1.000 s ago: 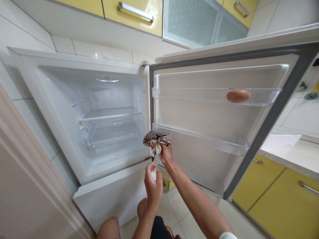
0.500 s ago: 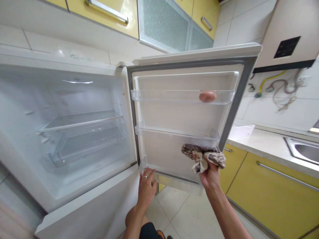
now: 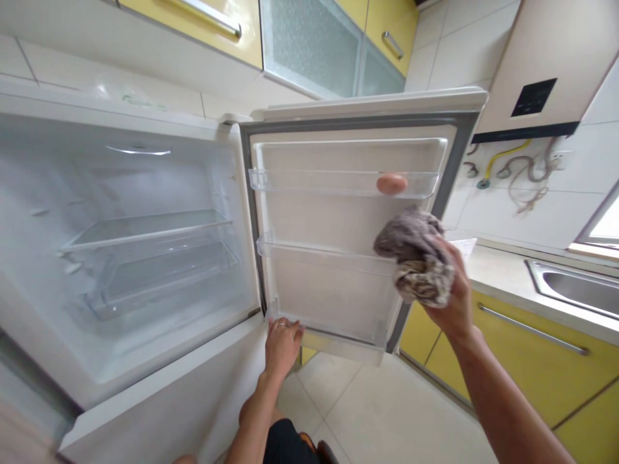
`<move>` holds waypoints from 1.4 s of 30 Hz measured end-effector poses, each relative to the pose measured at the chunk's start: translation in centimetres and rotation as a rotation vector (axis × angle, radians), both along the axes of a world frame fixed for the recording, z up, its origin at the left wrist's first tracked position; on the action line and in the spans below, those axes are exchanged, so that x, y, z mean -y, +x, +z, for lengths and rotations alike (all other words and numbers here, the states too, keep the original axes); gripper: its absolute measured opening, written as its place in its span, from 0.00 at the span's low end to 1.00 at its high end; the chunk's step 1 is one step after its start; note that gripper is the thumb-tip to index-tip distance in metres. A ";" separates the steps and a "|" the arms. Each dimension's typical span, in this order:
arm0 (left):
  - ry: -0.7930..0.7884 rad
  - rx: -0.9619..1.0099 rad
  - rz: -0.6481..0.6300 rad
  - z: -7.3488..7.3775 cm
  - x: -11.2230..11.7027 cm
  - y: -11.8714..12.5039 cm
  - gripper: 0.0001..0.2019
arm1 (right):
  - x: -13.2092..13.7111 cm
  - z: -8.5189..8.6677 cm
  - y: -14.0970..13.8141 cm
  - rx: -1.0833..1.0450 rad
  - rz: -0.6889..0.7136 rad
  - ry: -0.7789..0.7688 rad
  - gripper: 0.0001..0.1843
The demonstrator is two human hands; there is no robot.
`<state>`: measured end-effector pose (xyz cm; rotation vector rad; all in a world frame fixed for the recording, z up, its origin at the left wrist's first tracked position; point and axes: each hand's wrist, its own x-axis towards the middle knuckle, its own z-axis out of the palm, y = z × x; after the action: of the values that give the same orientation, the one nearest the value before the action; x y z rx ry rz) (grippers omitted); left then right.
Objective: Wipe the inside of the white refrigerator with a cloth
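Note:
My right hand [image 3: 454,296] grips a crumpled brown and grey cloth [image 3: 416,256], held up against the outer end of the open fridge door [image 3: 338,283] by its grey seal. My left hand [image 3: 282,340] rests on the door's bottom edge near the hinge, fingers curled over it, with a ring on one finger. One brown egg [image 3: 391,183] lies in the door's upper clear shelf [image 3: 314,182]. The lower door shelf [image 3: 319,252] holds nothing I can see.
The open fridge compartment [image 3: 130,258] has a glass shelf and a clear drawer. Yellow cupboards [image 3: 527,348] stand right of the door under a counter with a steel sink [image 3: 575,287]. Wall cabinets [image 3: 309,45] hang overhead. Tiled floor [image 3: 387,419] lies below.
My right hand lifted the cloth from below the lower door shelf up to the door's outer edge. My left hand stayed on the door's bottom edge. The view shifted slightly right.

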<state>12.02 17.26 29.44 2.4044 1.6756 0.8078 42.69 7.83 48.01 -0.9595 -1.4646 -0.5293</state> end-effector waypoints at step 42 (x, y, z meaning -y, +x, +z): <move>0.044 0.202 0.013 -2.4 -0.2 -0.5 0.14 | -19.1 -1.6 -31.6 1.052 0.189 -0.512 0.20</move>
<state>11.50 17.49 27.00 2.2533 1.6138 1.0611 11.11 26.93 46.38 -0.9450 -2.7044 -0.5538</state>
